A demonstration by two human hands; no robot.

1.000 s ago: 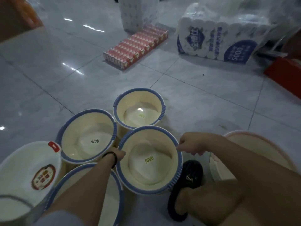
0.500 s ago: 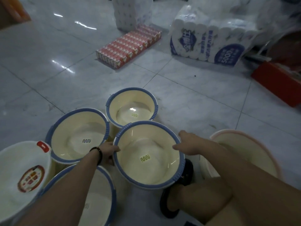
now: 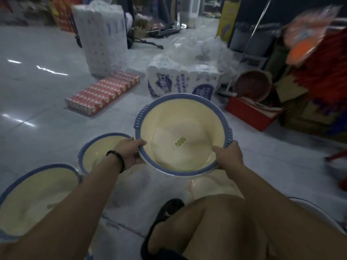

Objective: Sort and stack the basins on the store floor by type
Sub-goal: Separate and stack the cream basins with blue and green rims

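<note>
L grip [image 3: 129, 152] clenched on near-left rim of cream basin [image 3: 169, 119], R grip [image 3: 228, 156] clenched on near-right rim, basin betw. them, mouth tilted to you, off the floor [image 3: 47, 119]

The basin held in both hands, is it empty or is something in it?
Empty. The basin shows a bare cream inside down to the bottom, except a small green mark. The left hand and right hand hold its rim.
</note>
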